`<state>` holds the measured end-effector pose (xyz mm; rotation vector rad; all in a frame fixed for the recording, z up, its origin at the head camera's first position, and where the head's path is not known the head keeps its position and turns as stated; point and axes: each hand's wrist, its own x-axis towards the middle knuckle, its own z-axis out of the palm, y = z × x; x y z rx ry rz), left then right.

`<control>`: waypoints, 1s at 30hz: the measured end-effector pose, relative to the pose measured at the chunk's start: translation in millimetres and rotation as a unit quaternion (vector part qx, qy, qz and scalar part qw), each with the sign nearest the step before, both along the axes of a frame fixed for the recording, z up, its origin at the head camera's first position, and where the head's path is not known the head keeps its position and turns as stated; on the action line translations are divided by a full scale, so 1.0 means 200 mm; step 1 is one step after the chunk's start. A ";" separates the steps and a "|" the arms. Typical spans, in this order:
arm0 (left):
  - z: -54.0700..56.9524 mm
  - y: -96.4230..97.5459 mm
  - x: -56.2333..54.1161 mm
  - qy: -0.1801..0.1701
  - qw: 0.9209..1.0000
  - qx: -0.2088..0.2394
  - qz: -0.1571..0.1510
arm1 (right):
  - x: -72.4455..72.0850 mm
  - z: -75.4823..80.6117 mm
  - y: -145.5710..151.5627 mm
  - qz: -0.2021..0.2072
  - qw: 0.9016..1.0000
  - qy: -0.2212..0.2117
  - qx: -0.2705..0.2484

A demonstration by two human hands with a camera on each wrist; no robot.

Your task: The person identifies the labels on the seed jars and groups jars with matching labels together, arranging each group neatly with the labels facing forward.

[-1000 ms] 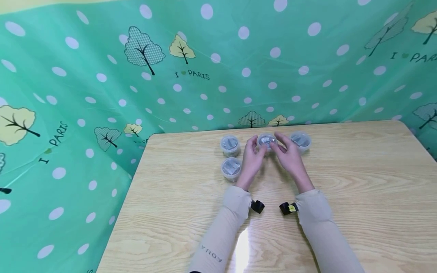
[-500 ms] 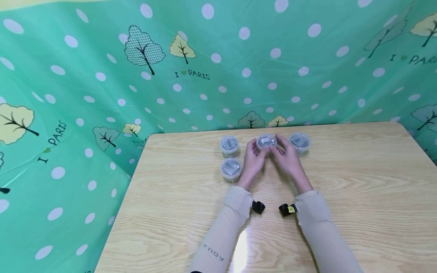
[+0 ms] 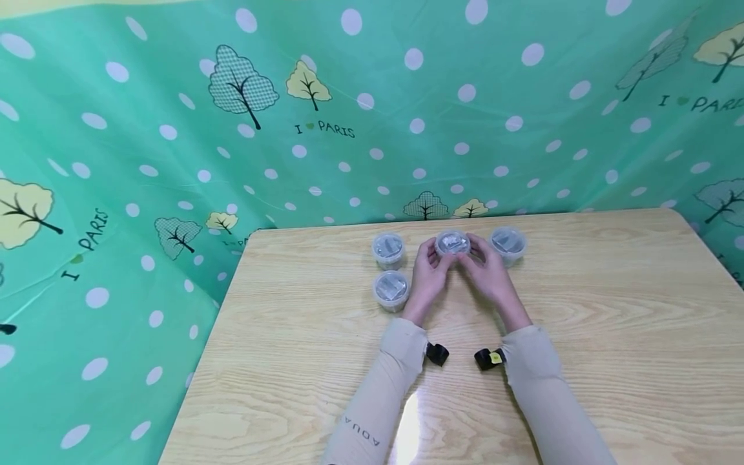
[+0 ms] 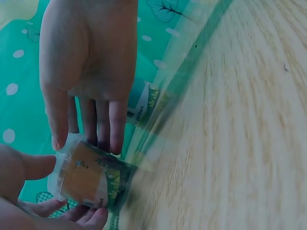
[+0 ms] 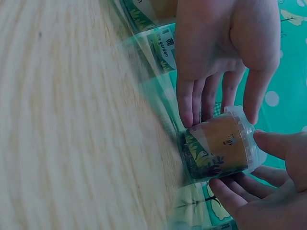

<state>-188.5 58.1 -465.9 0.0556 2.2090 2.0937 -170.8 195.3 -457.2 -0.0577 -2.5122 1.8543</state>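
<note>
Both hands hold one small clear plastic tub with a lid (image 3: 453,242) in the middle of the back row. My left hand (image 3: 429,274) is at its left side and my right hand (image 3: 488,268) at its right, thumbs meeting at the near rim. In the left wrist view, the tub (image 4: 86,172) shows an orange and green printed label, with left fingertips along its side. From the right wrist, the tub (image 5: 220,148) shows a small bee print, dark contents near its base and the right thumb at the lid edge. A silvery packet shows through the lid.
On the left stand two similar tubs, one behind (image 3: 388,250) and one in front (image 3: 391,290) close to the left wrist. Another tub (image 3: 508,245) is just right of the right hand. A green patterned cloth (image 3: 372,129) hangs behind the wooden table (image 3: 279,361).
The right thumb has moved from over the lid to the near rim, and the fingers of both hands have closed in on the tub. The other tubs stay where they were.
</note>
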 end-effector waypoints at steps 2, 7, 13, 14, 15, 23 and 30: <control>0.00 0.00 0.00 0.002 1.000 0.003 -0.001 | 0.00 0.00 0.00 -0.001 1.000 -0.002 0.000; 0.02 -0.01 0.01 0.016 1.000 0.012 -0.002 | 0.01 0.03 0.01 -0.001 1.000 0.001 -0.001; 0.06 -0.01 0.02 0.029 0.999 0.022 0.002 | 0.03 0.08 0.00 0.004 1.000 0.021 -0.020; 0.06 -0.01 0.02 0.032 0.999 0.023 0.002 | 0.04 0.09 0.00 0.004 0.999 0.023 -0.023; 0.07 -0.01 0.02 0.035 0.999 0.025 0.003 | 0.04 0.10 0.00 0.004 0.999 0.026 -0.021; 0.14 -0.03 0.06 0.041 0.999 0.026 0.002 | 0.06 0.15 -0.01 -0.003 0.999 0.044 -0.013; 0.19 -0.04 0.10 0.048 0.998 0.027 0.009 | 0.10 0.20 -0.01 -0.008 0.999 0.052 -0.015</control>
